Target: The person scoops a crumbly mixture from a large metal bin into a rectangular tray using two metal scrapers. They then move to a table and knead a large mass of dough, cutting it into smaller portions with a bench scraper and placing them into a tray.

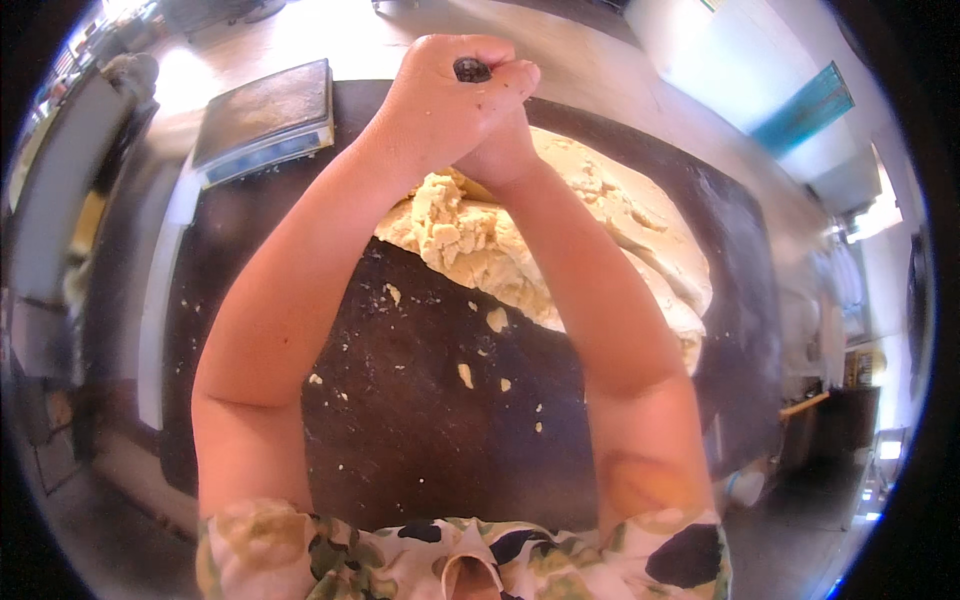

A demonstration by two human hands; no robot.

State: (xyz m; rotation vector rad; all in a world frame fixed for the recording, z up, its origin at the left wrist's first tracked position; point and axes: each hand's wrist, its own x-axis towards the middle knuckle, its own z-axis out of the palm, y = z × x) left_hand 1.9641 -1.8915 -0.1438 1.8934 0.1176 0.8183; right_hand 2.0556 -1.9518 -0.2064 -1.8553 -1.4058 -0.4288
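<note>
Above the far edge of the pale dough, my left hand (450, 100) is closed round a dark, round-ended handle (471, 70) that pokes out of the top of the fist. My right hand (500, 145) is pressed against it from the right and below, its fingers mostly hidden, so what they grip is unclear. Whatever continues below the handle is hidden by both hands. The large mound of dough (625, 220) lies on the dark worktop (420, 410), crumbly and torn at its left part, smoother on the right, with small scraps scattered nearer my body.
A flat scale (262, 120) stands at the worktop's back left corner. Dark counters or equipment (60, 230) line the left side. On the right are a teal panel (800, 110) and dark furniture (840, 440). A pale floor (620, 70) shows beyond the worktop.
</note>
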